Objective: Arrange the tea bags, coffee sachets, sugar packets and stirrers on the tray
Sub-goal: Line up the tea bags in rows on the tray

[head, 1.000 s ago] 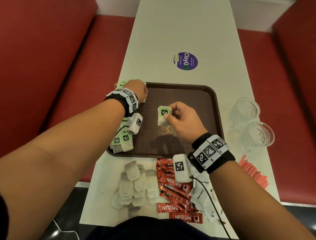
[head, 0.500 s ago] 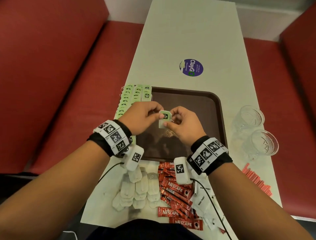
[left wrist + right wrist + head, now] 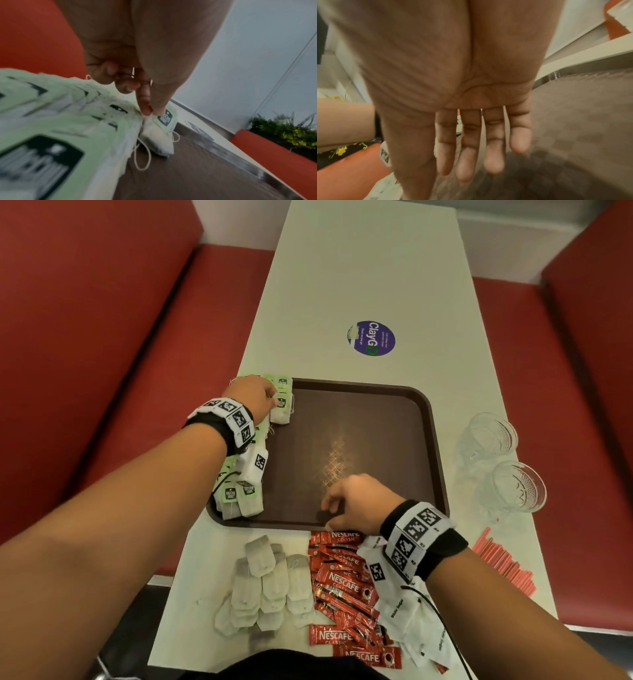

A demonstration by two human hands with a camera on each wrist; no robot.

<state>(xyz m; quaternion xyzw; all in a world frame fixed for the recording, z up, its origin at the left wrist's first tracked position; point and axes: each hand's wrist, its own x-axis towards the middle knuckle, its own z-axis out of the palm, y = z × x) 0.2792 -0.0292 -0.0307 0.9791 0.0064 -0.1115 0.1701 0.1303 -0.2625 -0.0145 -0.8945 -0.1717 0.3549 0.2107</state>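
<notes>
Red booth seats [image 3: 102,344] flank a pale table [image 3: 359,268] bearing a dark brown tray [image 3: 435,446]. Along the tray's left edge runs a row of green-tagged tea bags [image 3: 239,498]. At the tray's far-left corner, the left hand [image 3: 255,397] pinches one tea bag [image 3: 158,136], white pouch, green tag, looped string. Over the tray's near edge, the right hand [image 3: 356,501] hangs empty, fingers [image 3: 494,152] loosely extended.

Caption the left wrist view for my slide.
Left hand pinches a green-tagged white tea bag onto the brown plastic tray.
</notes>
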